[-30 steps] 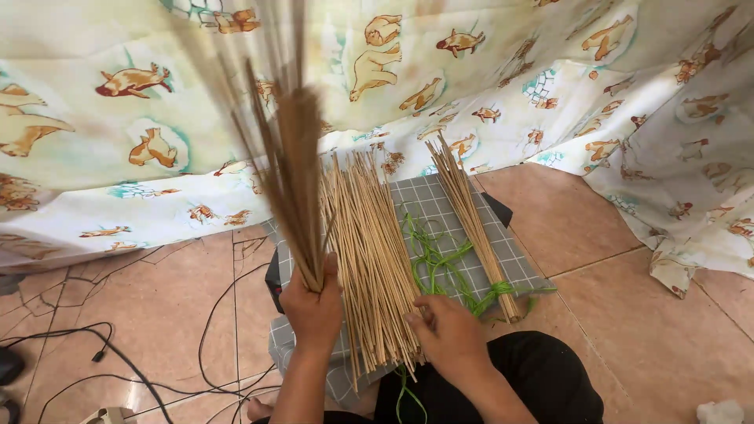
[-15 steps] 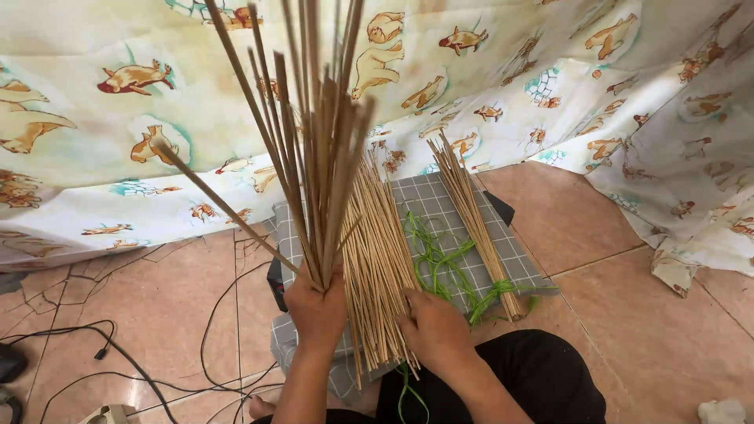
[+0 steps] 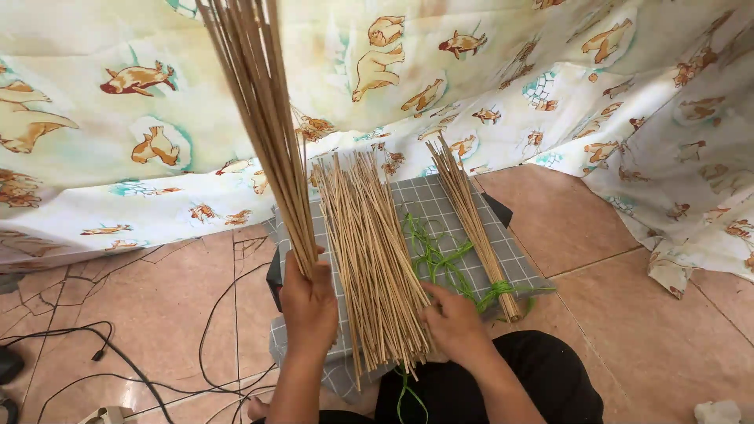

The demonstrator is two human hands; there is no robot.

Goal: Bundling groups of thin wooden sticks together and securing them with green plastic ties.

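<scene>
My left hand (image 3: 309, 305) grips the lower end of a tight bunch of thin tan sticks (image 3: 263, 118) held upright, reaching past the top of the frame. My right hand (image 3: 454, 323) rests on the near end of a loose pile of the same sticks (image 3: 371, 251) lying on a grey checked cloth (image 3: 428, 206). To the right lies a smaller stick bundle (image 3: 471, 220) tied with green string. Loose green strings (image 3: 432, 257) lie between the pile and the bundle.
The cloth covers a low dark block on tan floor tiles (image 3: 620, 314). A printed animal-pattern sheet (image 3: 503, 71) hangs behind and drapes to the right. Black cables (image 3: 133, 345) trail over the floor at left. My dark-trousered leg (image 3: 534, 377) is at the bottom.
The sticks in my left hand were splayed out like a fan and are now gathered into a narrow bunch. My right hand has stayed on the lying pile.
</scene>
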